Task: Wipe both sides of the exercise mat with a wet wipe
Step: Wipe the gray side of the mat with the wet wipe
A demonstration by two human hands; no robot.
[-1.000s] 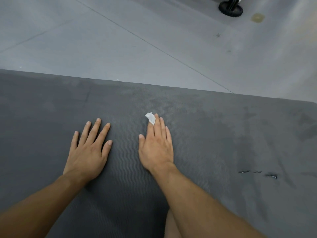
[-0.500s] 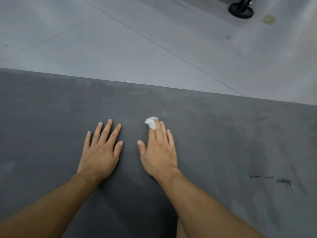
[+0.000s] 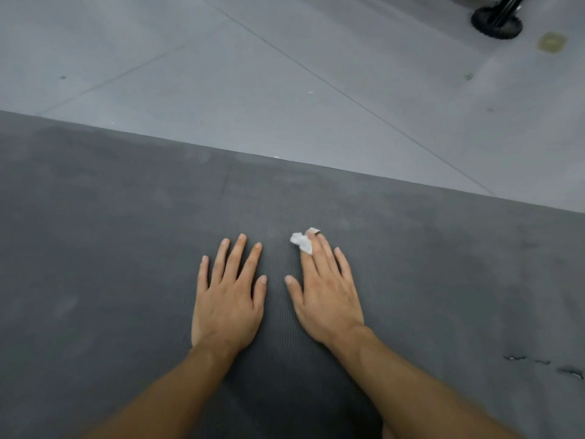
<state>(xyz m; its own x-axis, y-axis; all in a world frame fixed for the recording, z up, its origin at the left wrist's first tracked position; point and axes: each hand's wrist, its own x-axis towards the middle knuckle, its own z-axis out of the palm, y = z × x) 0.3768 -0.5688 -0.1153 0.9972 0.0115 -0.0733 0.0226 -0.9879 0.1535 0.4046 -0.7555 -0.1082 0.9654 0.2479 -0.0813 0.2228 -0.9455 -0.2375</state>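
Mat: the dark grey mat [image 3: 126,248] lies flat on the floor [image 3: 221,74], with its far edge just ahead of your hands.
Wipe: the small crumpled white wipe [image 3: 300,243] sits on the mat at your right fingertips, poking out beside the index finger. How much is tucked underneath you cannot tell.
Right hand [image 3: 326,293]: it lies flat, with the fingers [image 3: 342,264] straight and close together, pressing the wipe down rather than curling round it.
Left hand [image 3: 228,299]: it lies flat just beside the right, fingers spread, holding nothing.
Step in hand: probably wiping this face. Get more of the wipe under your fingers, brace the mat with the left hand, and overlap your strokes.
Watch: go gently over the small tears [image 3: 544,364] at the right.
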